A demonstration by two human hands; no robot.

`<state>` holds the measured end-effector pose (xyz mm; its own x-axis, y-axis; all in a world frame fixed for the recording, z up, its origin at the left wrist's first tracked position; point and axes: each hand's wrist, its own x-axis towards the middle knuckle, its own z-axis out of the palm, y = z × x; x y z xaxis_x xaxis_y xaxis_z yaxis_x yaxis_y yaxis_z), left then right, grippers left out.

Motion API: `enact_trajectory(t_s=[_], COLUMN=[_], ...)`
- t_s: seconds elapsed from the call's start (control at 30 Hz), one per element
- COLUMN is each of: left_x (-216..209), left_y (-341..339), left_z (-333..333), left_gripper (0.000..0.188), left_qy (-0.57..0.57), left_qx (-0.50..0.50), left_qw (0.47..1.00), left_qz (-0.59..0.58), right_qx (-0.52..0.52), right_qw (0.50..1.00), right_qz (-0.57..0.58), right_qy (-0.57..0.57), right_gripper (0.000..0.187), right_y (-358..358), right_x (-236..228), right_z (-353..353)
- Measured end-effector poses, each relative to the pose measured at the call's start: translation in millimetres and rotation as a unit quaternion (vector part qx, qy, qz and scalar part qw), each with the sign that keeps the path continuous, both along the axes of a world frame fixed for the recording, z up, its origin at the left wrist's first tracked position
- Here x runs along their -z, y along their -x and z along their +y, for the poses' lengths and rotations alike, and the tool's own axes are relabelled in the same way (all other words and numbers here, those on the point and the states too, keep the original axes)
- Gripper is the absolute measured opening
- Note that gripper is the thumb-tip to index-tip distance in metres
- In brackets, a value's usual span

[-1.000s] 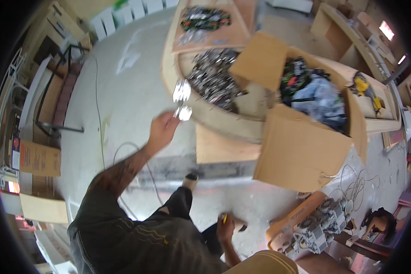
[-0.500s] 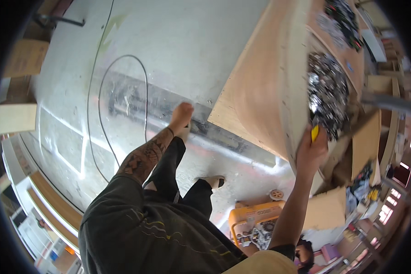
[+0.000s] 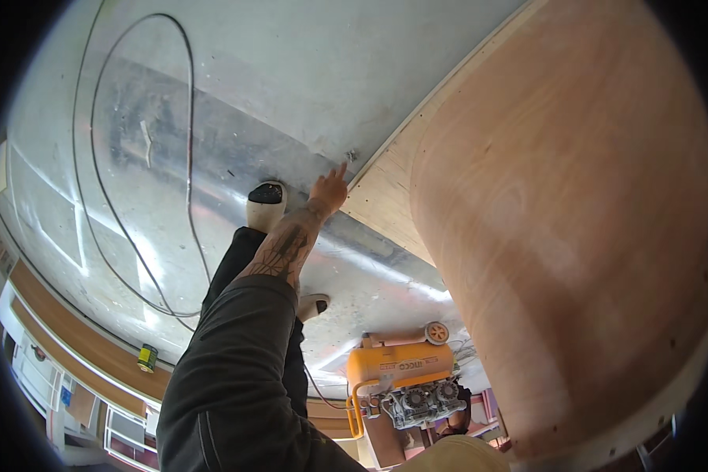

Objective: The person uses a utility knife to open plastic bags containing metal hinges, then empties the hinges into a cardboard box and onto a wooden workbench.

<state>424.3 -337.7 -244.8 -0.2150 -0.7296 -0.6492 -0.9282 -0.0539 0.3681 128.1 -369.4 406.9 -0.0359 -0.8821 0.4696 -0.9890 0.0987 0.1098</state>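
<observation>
My left hand (image 3: 330, 189) reaches out beside the corner of a large curved plywood piece (image 3: 543, 197). Its fingers are stretched and apart, with nothing seen between them. A small bit of metal (image 3: 352, 156) lies on the concrete floor just past the fingertips. My left forearm (image 3: 287, 244) crosses above my leg and foot. The broad plywood fills the right side of the view, its pale flat edge strip running along its left border. My right hand is out of sight.
An orange air compressor (image 3: 401, 363) with a wheel stands at the lower middle. A dark hose (image 3: 190, 118) loops over the floor (image 3: 267, 71) at the left. A green-and-yellow can (image 3: 147, 358) stands near wooden boards (image 3: 94, 334) at the lower left.
The view has swung, and the plywood now covers the right side. My left hand has gone from closed to spread, near the plywood corner. My right hand, with its yellow-handled tool, has left view.
</observation>
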Motion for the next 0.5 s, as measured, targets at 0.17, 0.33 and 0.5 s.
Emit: enact_trajectory(t_s=[0.17, 0.33, 0.5], left_x=[43.0, 61.2, 12.9], left_y=[7.5, -3.9, -20.7], left_z=[-48.9, -43.6, 14.1], left_gripper=[0.025, 0.026, 0.05], left_qy=[0.079, -0.052, -0.057], left_qx=[0.058, -0.069, 0.236], left_qw=[0.995, 0.995, 0.969], left_qz=[-0.006, 0.045, -0.042], right_qx=[-0.017, -0.031, -0.049], right_qw=[1.0, 0.999, 0.996], right_qz=[0.014, -0.015, -0.051], right_qy=[-0.017, -0.038, -0.044], right_gripper=[0.028, 0.027, 0.027], right_y=[-5.5, 0.8, 13.6], right_x=[6.5, 1.0, -17.9], right_z=[-13.8, -13.8, 11.5])
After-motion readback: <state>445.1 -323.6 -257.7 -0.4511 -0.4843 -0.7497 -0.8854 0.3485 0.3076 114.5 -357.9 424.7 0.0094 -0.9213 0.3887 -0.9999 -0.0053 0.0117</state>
